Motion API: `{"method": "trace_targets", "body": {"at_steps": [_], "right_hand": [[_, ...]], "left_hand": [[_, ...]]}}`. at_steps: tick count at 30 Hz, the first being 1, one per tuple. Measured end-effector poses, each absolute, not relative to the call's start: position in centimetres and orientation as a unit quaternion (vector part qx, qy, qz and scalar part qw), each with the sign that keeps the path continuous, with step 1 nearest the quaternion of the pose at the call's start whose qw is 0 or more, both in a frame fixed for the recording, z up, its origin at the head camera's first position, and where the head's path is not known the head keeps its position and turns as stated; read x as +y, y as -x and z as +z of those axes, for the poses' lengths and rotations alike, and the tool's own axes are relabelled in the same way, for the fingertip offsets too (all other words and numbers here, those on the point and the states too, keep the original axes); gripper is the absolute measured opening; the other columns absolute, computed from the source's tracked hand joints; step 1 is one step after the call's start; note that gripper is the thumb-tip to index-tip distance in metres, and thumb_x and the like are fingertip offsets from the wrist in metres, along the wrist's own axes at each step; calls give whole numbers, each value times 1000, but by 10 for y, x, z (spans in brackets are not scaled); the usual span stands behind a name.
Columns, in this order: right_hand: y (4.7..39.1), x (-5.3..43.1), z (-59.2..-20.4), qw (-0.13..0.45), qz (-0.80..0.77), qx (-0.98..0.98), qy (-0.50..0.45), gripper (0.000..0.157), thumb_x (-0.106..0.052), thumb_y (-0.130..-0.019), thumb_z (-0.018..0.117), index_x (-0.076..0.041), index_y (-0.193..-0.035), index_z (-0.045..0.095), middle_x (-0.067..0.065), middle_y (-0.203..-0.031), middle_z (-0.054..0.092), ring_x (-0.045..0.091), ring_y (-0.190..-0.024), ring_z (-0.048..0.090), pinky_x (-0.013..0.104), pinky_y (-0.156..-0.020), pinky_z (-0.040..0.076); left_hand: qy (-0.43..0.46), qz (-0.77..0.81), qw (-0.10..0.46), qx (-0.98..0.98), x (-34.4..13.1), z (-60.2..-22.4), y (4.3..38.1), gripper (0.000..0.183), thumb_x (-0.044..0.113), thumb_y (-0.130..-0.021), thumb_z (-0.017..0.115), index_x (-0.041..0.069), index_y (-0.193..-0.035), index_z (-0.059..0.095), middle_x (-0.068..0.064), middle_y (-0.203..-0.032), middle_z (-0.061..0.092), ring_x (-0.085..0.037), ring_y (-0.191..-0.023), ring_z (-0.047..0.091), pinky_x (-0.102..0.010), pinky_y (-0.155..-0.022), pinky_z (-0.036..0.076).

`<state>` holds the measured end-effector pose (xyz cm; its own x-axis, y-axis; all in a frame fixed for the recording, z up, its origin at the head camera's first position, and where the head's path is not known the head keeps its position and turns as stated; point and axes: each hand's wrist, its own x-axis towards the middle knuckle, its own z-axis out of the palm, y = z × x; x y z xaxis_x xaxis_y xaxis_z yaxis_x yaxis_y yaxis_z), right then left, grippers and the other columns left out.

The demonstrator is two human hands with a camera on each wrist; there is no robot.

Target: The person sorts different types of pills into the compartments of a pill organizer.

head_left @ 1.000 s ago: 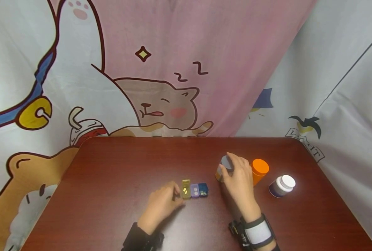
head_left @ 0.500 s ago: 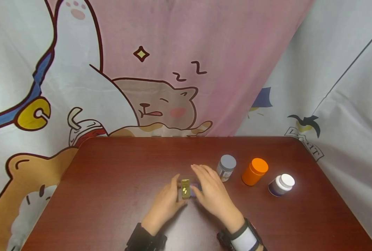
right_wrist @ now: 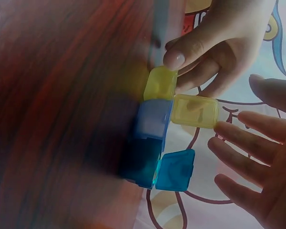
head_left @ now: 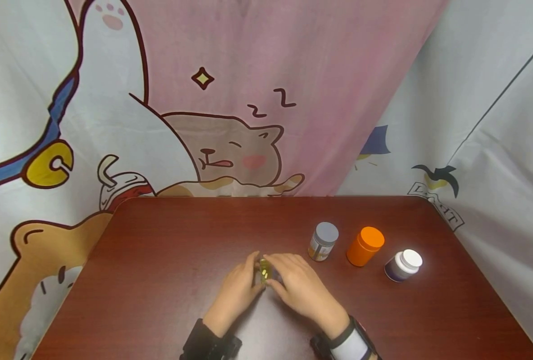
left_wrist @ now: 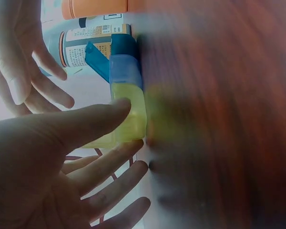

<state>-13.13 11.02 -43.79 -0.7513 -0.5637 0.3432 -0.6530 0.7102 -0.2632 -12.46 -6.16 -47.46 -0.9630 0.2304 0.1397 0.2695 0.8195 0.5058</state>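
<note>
A small pill organizer with yellow, violet point(left_wrist: 125, 69) and blue compartments stands on the table between the hands. My left hand point(head_left: 234, 292) holds its yellow end, the thumb on the near side and fingers behind. Pale pills point(head_left: 265, 273) lie in the yellow compartment. In the right wrist view the yellow lid point(right_wrist: 195, 110) and the blue lid point(right_wrist: 176, 171) stand raised. My right hand point(head_left: 304, 290) arches over the violet and blue part, hiding it in the head view. Its fingers are extended, one fingertip at the yellow lid's free edge.
To the right stand a grey-capped bottle point(head_left: 323, 241), an orange bottle point(head_left: 364, 246) and a white-capped bottle point(head_left: 403, 266). They share the reddish-brown table point(head_left: 181, 235). A printed cartoon curtain point(head_left: 338, 65) hangs behind its far edge.
My right hand has left the grey-capped bottle and come left to the pill organizer. The yellow lid is now close to its fingers. My left hand has barely moved.
</note>
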Motion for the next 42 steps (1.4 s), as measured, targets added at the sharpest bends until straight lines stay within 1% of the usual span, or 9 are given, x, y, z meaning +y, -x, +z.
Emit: {"method": "trace_targets", "body": {"at_steps": [4,8,14,20,24,31,37,42], "right_hand": [[129,109,-437,113,181,-919,-331,47,-34,-81,67,-13,-123,60,2,-117,68,15,-109,58,39,-96,50],[125,107,-438,76,168,-925,-333,44,-34,-84,64,-11,-122,62,5,-119,68,19,-111,58,43,-98,49],[120,103,-442,21,156,-928,-339,46,-34,-87,61,-8,-124,60,9,-127,65,22,-117,56,46,-100,48],[116,101,-445,0,138,-933,-332,47,-36,-88,59,-8,-126,59,10,-131,62,25,-121,53,48,-103,46],[114,100,-446,3,128,-934,-332,45,-36,-88,59,-8,-123,62,10,-131,62,26,-120,53,48,-102,46],[110,97,-448,27,110,-937,-329,42,-36,-85,62,-9,-117,66,11,-127,64,27,-116,56,47,-99,48],[108,92,-451,61,85,-940,-325,33,-36,-85,62,-13,-107,70,8,-124,66,22,-113,57,43,-94,51],[107,90,-452,74,71,-942,-319,31,-38,-85,61,-16,-105,72,6,-125,66,20,-112,57,42,-91,52]], "left_hand": [[123,-270,34,-954,-62,-475,125,74,24,-71,75,2,-134,43,-14,-116,70,-30,-104,63,-53,-88,54],[118,-273,27,-954,-61,-475,126,73,24,-73,75,3,-135,43,-13,-120,69,-30,-106,62,-54,-87,54],[109,-268,15,-957,-61,-474,126,74,24,-72,75,5,-136,43,-12,-123,67,-31,-109,61,-57,-88,52],[114,-254,28,-960,-61,-473,125,72,25,-72,75,5,-134,44,-9,-122,68,-29,-109,61,-55,-92,51],[115,-250,32,-961,-61,-473,125,71,25,-73,75,6,-134,45,-9,-121,69,-29,-108,61,-55,-92,51],[119,-246,33,-961,-61,-473,124,70,15,-71,75,7,-134,47,-9,-120,70,-28,-106,62,-54,-89,53],[117,-241,37,-963,-61,-474,124,65,21,-72,74,8,-131,50,-9,-114,72,-27,-102,63,-54,-84,55],[114,-242,36,-963,-61,-475,124,63,21,-73,74,9,-131,50,-9,-115,71,-27,-103,63,-55,-83,54]]}}
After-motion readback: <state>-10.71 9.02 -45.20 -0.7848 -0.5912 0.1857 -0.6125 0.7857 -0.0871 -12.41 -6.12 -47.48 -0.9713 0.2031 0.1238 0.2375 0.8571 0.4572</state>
